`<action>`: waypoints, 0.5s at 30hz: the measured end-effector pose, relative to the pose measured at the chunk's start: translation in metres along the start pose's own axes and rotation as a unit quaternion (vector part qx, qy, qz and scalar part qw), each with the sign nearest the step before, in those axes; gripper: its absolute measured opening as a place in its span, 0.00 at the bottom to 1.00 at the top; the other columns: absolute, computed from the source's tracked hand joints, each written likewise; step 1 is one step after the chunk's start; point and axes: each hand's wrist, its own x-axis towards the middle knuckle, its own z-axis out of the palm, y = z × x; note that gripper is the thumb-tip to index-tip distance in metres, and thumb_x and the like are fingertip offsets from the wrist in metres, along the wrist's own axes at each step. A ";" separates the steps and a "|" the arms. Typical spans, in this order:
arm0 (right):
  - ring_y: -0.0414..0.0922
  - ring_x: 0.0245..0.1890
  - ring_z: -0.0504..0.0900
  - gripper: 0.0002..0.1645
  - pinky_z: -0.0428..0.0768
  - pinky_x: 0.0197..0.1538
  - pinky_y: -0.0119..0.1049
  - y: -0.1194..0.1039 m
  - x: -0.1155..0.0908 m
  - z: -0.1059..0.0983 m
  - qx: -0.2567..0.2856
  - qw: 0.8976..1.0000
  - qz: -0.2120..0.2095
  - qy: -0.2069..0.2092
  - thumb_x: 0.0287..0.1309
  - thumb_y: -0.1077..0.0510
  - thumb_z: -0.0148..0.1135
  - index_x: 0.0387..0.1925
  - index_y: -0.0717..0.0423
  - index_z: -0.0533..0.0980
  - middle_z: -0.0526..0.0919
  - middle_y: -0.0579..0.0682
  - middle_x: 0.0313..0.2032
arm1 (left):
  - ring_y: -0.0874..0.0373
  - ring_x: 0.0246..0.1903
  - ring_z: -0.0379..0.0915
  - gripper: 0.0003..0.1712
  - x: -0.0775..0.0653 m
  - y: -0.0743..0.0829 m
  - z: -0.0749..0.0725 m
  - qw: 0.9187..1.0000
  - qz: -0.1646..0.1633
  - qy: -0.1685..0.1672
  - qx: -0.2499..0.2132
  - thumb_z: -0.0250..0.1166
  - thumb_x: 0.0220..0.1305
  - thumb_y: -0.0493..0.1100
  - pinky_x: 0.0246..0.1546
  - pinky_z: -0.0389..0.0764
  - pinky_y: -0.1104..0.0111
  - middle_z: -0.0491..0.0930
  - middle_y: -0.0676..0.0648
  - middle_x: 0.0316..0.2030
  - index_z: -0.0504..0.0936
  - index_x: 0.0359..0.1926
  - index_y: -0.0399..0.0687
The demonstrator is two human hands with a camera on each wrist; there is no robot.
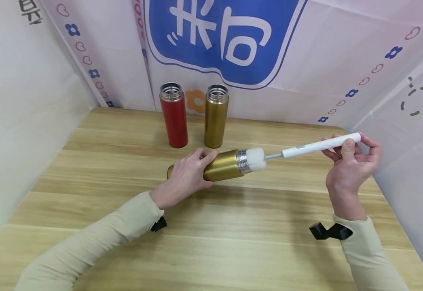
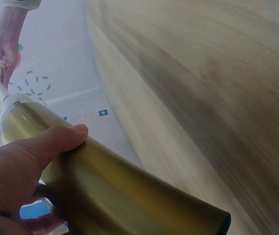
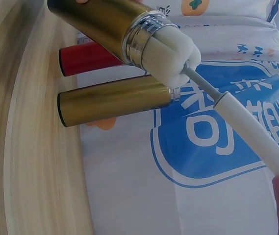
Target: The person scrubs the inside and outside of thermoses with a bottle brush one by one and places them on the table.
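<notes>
My left hand (image 1: 187, 173) grips a gold thermos bottle (image 1: 223, 166) around its body, holding it on its side over the table with the steel mouth facing right. In the mouth sits the white sponge head (image 1: 256, 159) of a bottle brush, part of it bulging outside the rim; the rest is hidden within. My right hand (image 1: 351, 165) pinches the far end of the brush's white handle (image 1: 320, 145) between thumb and fingers. A thin grey rod (image 3: 203, 82) joins handle and sponge. In the left wrist view, the thumb lies across the gold bottle (image 2: 129, 181).
Behind the held bottle, a red thermos bottle (image 1: 174, 117) and a second gold thermos bottle (image 1: 216, 117) stand upright without lids, side by side. The wooden table (image 1: 233, 250) ends at a white printed cloth (image 1: 291, 101) at the back, with white walls on both sides.
</notes>
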 end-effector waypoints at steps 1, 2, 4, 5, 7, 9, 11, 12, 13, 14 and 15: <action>0.58 0.20 0.83 0.16 0.81 0.20 0.43 0.000 0.000 0.000 -0.001 1.000 0.000 -0.001 0.48 0.71 0.65 0.38 0.67 0.68 0.80 0.67 0.24 | 0.51 0.34 0.77 0.46 0.000 0.000 0.000 1.000 0.001 0.001 0.000 0.80 0.34 0.50 0.24 0.81 0.60 0.77 0.42 0.42 0.74 0.59 0.52; 0.57 0.20 0.83 0.16 0.81 0.20 0.43 0.000 0.000 -0.001 -0.001 1.000 -0.001 -0.001 0.48 0.70 0.65 0.38 0.67 0.67 0.80 0.67 0.24 | 0.51 0.34 0.77 0.46 0.000 0.000 0.000 1.000 0.002 0.002 -0.001 0.80 0.34 0.50 0.25 0.82 0.60 0.77 0.42 0.42 0.74 0.59 0.52; 0.58 0.20 0.83 0.17 0.82 0.20 0.43 0.001 -0.001 -0.001 -0.004 1.000 -0.002 0.000 0.49 0.70 0.65 0.38 0.67 0.67 0.80 0.67 0.24 | 0.50 0.34 0.77 0.45 0.001 0.001 0.001 1.000 0.001 0.005 -0.004 0.80 0.34 0.49 0.25 0.81 0.59 0.77 0.42 0.41 0.74 0.59 0.51; 0.58 0.20 0.83 0.17 0.82 0.20 0.43 0.002 -0.002 -0.001 -0.005 1.000 -0.002 0.001 0.49 0.69 0.65 0.39 0.66 0.67 0.80 0.67 0.24 | 0.50 0.34 0.76 0.46 0.001 0.001 0.001 1.000 0.001 0.006 -0.005 0.80 0.33 0.49 0.25 0.81 0.59 0.77 0.42 0.41 0.74 0.59 0.51; 0.58 0.21 0.84 0.18 0.82 0.21 0.43 0.003 -0.004 -0.002 -0.007 1.000 -0.003 0.003 0.49 0.68 0.65 0.39 0.66 0.67 0.79 0.67 0.25 | 0.50 0.34 0.76 0.45 0.002 0.002 0.001 1.000 -0.001 0.007 -0.007 0.80 0.33 0.48 0.26 0.81 0.59 0.77 0.42 0.42 0.74 0.59 0.51; 0.57 0.20 0.84 0.17 0.82 0.20 0.42 0.005 -0.006 -0.003 -0.008 1.000 -0.002 0.006 0.49 0.68 0.65 0.39 0.66 0.67 0.79 0.66 0.24 | 0.50 0.34 0.76 0.45 0.002 0.004 0.002 1.000 -0.002 0.005 -0.009 0.80 0.33 0.48 0.26 0.81 0.59 0.77 0.42 0.41 0.74 0.58 0.51; 0.57 0.20 0.83 0.17 0.81 0.20 0.42 0.007 -0.008 -0.004 -0.008 1.000 -0.004 0.006 0.50 0.68 0.65 0.39 0.66 0.67 0.79 0.66 0.24 | 0.50 0.34 0.76 0.45 0.002 0.005 0.003 1.000 -0.001 0.003 -0.011 0.80 0.33 0.48 0.27 0.81 0.59 0.77 0.43 0.41 0.75 0.58 0.50; 0.57 0.20 0.83 0.17 0.81 0.20 0.41 0.009 -0.009 -0.005 -0.009 1.000 -0.005 0.004 0.50 0.68 0.64 0.38 0.66 0.67 0.79 0.66 0.24 | 0.50 0.34 0.76 0.44 0.002 0.006 0.004 1.000 0.000 0.002 -0.012 0.80 0.33 0.48 0.27 0.81 0.59 0.77 0.43 0.41 0.75 0.58 0.50; 0.56 0.19 0.83 0.17 0.81 0.19 0.41 0.010 -0.010 -0.005 -0.010 1.000 -0.005 0.003 0.50 0.68 0.64 0.38 0.66 0.67 0.80 0.66 0.23 | 0.50 0.34 0.76 0.44 0.002 0.006 0.004 1.000 0.000 0.001 -0.014 0.80 0.34 0.48 0.27 0.82 0.59 0.77 0.43 0.42 0.75 0.57 0.50; 0.56 0.19 0.83 0.17 0.81 0.19 0.41 0.011 -0.011 -0.005 -0.011 1.000 -0.005 0.001 0.50 0.68 0.64 0.39 0.66 0.66 0.80 0.66 0.23 | 0.50 0.35 0.76 0.43 0.003 0.007 0.005 1.000 0.001 0.002 -0.016 0.80 0.34 0.48 0.27 0.82 0.59 0.77 0.43 0.42 0.75 0.57 0.50; 0.56 0.19 0.83 0.16 0.81 0.19 0.41 0.011 -0.012 -0.005 -0.012 1.000 -0.005 0.000 0.51 0.68 0.64 0.38 0.66 0.66 0.80 0.66 0.23 | 0.50 0.35 0.76 0.43 0.003 0.008 0.005 1.000 0.001 0.001 -0.016 0.80 0.34 0.48 0.27 0.82 0.59 0.77 0.43 0.42 0.75 0.57 0.50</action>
